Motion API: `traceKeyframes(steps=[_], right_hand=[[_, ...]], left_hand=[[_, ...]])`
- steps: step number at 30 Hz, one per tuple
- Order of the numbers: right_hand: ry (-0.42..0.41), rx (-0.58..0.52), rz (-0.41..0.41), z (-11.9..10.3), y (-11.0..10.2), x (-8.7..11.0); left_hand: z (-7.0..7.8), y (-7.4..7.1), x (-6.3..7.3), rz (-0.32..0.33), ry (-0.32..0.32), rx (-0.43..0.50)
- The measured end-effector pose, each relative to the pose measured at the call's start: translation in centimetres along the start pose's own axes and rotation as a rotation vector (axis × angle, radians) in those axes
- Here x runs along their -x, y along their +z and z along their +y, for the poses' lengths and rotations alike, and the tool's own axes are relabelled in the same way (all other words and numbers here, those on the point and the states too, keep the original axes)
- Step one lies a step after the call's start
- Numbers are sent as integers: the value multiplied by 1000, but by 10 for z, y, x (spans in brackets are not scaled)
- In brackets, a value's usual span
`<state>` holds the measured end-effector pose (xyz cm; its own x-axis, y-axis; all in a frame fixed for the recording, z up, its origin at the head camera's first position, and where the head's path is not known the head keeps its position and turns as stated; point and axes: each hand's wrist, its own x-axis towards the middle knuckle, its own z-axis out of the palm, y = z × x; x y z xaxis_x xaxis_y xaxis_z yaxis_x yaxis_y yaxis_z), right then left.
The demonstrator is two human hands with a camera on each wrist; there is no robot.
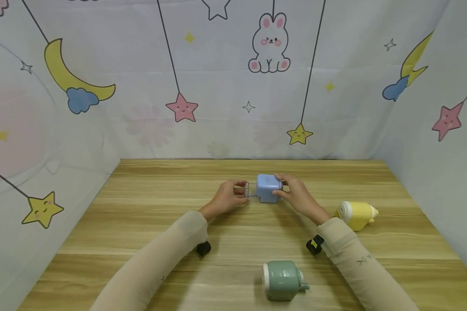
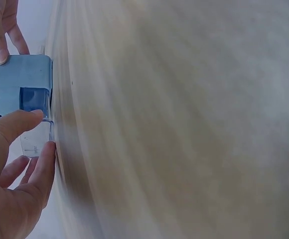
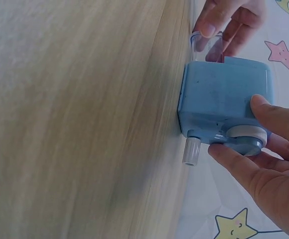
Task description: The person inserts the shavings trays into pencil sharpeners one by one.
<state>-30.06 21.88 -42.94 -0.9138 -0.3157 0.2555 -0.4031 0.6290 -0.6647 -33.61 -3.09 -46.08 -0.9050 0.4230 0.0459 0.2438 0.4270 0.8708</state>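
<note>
A blue pencil sharpener (image 1: 267,185) stands on the wooden table, its clear shavings drawer (image 1: 252,190) sticking out of the left side. My left hand (image 1: 227,196) pinches that drawer between thumb and fingers; the left wrist view shows the drawer (image 2: 37,140) part way out of its opening. With the thumb and fingers of my right hand (image 1: 299,198), I hold the opposite end of the sharpener. In the right wrist view, a pale crank handle (image 3: 192,151) and a round white ring (image 3: 247,131) show at that end.
A yellow pencil sharpener (image 1: 357,215) stands to the right, beside my right forearm. Nearer to me is a green pencil sharpener (image 1: 283,280), with its crank to the right. A patterned white cloth (image 1: 225,86) hangs behind the table (image 1: 159,177).
</note>
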Motion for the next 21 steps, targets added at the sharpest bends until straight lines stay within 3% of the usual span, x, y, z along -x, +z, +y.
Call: traceKeyframes(steps=[21], right_hand=[[-6, -2, -3, -2, -1, 1]], left_hand=[[1, 6, -5, -17, 14, 24]])
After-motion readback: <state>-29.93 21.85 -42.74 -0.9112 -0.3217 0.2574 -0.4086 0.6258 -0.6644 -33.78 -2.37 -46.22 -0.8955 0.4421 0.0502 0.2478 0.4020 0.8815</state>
